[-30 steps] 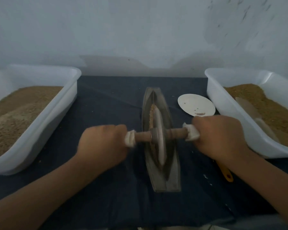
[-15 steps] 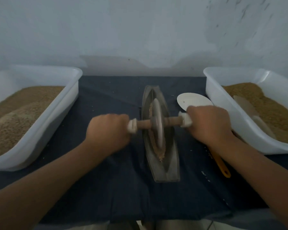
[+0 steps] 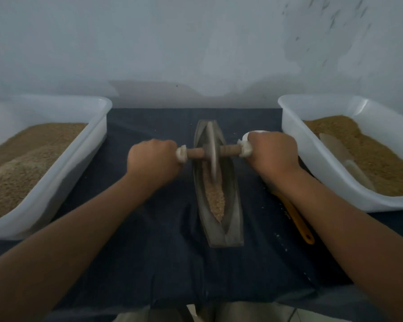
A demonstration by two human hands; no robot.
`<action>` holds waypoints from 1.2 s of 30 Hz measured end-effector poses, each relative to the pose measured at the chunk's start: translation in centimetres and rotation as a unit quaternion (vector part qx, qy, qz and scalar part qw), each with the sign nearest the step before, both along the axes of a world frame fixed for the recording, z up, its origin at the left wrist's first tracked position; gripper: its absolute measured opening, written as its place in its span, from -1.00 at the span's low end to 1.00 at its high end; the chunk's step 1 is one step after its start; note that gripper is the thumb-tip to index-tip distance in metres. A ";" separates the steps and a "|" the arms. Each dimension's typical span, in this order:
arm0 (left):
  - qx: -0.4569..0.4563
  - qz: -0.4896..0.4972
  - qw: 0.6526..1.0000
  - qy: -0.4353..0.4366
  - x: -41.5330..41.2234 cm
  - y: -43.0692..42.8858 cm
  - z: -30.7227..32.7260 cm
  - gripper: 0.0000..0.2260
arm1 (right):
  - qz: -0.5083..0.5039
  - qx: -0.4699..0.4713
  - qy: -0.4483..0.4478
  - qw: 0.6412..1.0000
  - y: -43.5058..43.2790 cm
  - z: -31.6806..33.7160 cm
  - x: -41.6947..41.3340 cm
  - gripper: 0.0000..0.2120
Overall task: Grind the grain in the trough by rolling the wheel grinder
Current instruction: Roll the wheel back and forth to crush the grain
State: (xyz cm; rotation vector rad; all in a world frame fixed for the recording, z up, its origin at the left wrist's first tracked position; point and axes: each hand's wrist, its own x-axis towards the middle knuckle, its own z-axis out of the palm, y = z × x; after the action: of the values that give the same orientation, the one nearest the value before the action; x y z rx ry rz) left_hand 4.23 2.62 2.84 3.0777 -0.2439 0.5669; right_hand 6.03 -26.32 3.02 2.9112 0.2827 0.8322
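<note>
A boat-shaped grey trough lies lengthwise on the dark cloth, with crushed grain along its groove. The wheel grinder stands upright in the far half of the trough, its disc blurred and its wooden axle running left to right. My left hand grips the axle's cloth-wrapped left end. My right hand grips the wrapped right end. Both fists hide the axle tips.
A white tub heaped with grain sits at the left. Another white tub at the right holds grain and a pale scoop. An orange-handled tool lies under my right forearm. The wall is close behind.
The wheel has rolled away from me, from the trough's near half to its far half. Both hands moved forward with the axle, uncovering the grain in the near part.
</note>
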 end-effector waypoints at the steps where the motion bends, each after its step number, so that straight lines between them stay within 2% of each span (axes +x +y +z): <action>1: 0.009 -0.008 1.000 -0.012 -1.7 0.4 -0.6 -0.67 | 0.011 -0.003 -0.017 1.000 -0.1 0.0 -1.7 -0.64; 5: 0.011 -0.086 0.992 -0.092 -7.7 2.1 -2.9 -0.65 | 0.104 0.022 -0.045 0.993 -3.0 -2.7 -7.9 -0.63; 7: 0.011 -0.093 0.991 -0.097 -7.2 2.1 -3.2 -0.63 | 0.093 0.023 -0.047 0.994 -3.0 -2.6 -7.5 -0.65; 10: 0.003 -0.054 0.995 -0.079 -2.8 1.1 -2.2 -0.62 | 0.032 -0.011 -0.055 0.998 -0.8 -1.2 -3.4 -0.60; 14: -0.030 -0.017 0.999 -0.039 1.3 0.2 -0.9 -0.61 | 0.005 -0.021 -0.011 1.000 0.3 0.1 0.5 -0.71; 16: -0.006 -0.018 0.999 -0.043 0.2 0.2 -0.8 -0.62 | 0.008 -0.012 0.000 1.000 0.2 0.0 -0.2 -0.63; 18: 0.018 -0.045 0.997 -0.063 -2.6 0.7 -1.2 -0.62 | 0.021 0.002 -0.036 0.999 -0.2 -0.3 -2.7 -0.54; 22: 0.021 -0.089 0.992 -0.087 -7.1 1.7 -2.3 -0.55 | 0.060 0.009 -0.027 0.998 -2.6 -2.5 -8.3 -0.63; 25: 0.020 -0.077 0.994 -0.077 -5.0 1.5 -2.6 -0.56 | 0.033 -0.015 -0.027 0.999 -2.0 -1.9 -6.6 -0.62; 27: 0.002 -0.036 0.998 -0.056 -1.7 1.0 -1.7 -0.62 | 0.020 -0.027 -0.024 0.999 -0.7 -0.9 -3.5 -0.63; 30: -0.003 0.010 1.000 -0.010 2.1 0.1 -0.1 -0.66 | 0.002 0.008 0.031 0.999 0.6 0.2 0.2 -0.69; 33: 0.009 0.011 1.000 -0.002 1.3 -0.1 0.4 -0.65 | -0.010 0.040 0.084 0.996 0.6 0.2 -0.2 -0.66; 36: 0.035 -0.025 0.999 -0.012 -2.4 0.5 -0.4 -0.69 | 0.033 0.053 0.087 0.994 -0.7 -0.3 -4.2 -0.58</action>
State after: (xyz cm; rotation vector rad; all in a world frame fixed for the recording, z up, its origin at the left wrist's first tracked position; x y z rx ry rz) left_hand 1.87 3.14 2.48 3.1230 -0.3469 0.6068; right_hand 1.81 -27.05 2.71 3.0945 0.3625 0.6190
